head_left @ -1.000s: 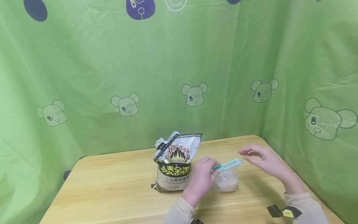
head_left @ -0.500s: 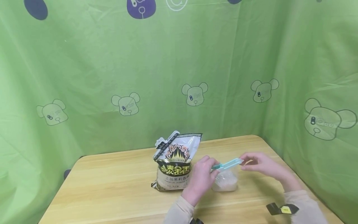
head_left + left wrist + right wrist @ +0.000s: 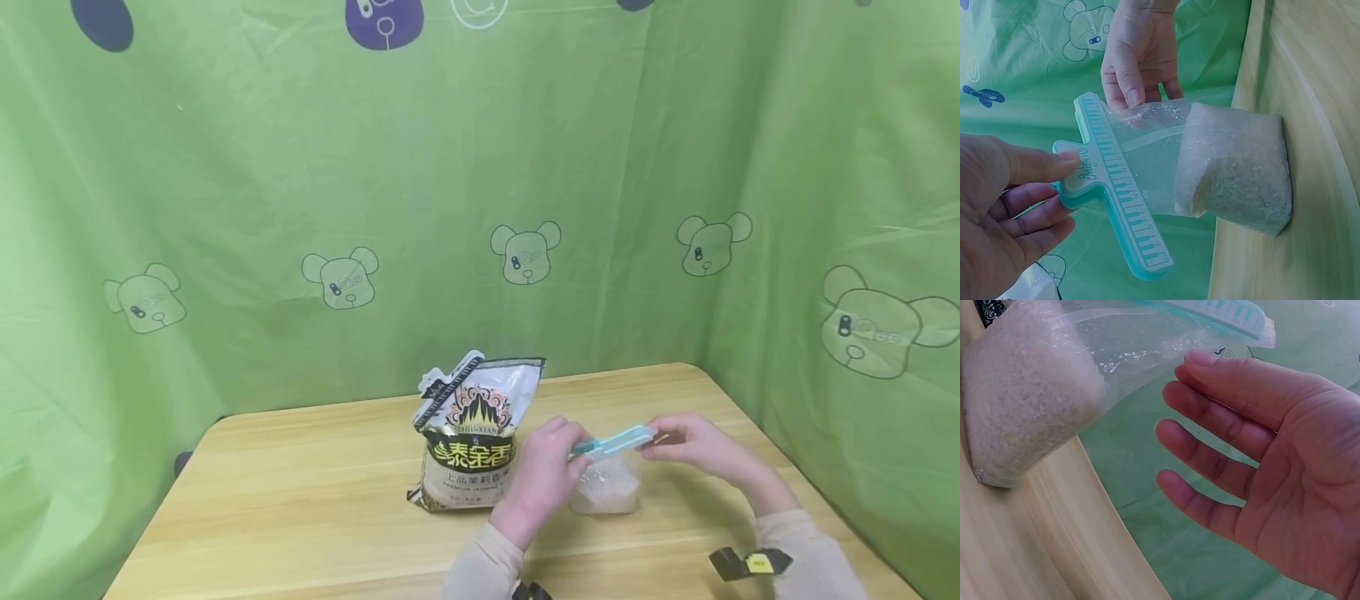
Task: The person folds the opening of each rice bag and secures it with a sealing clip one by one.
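Observation:
My left hand [image 3: 542, 471] pinches the handle of a teal bag clip [image 3: 1124, 194] printed with piano keys, thumb on one side and fingers on the other. The clip lies across the top of a clear plastic bag of rice [image 3: 1238, 162], whose filled bottom sits on the table. My right hand [image 3: 693, 443] is at the far end of the clip. Its thumb and index fingertips pinch the edge of the clear bag just below the clip, while the other fingers spread loosely in the right wrist view [image 3: 1297, 456].
A larger printed jasmine rice bag [image 3: 468, 467] stands left of the small bag, its folded top corner held by a white and black clip [image 3: 448, 387]. The wooden table [image 3: 300, 500] backs onto a green curtain [image 3: 420, 167] with bear-face prints, which also runs along the right side.
My right hand has moved in to the left, from apart to the bag's edge by the clip's end, and its fingertips have closed there. The left hand keeps its hold on the clip.

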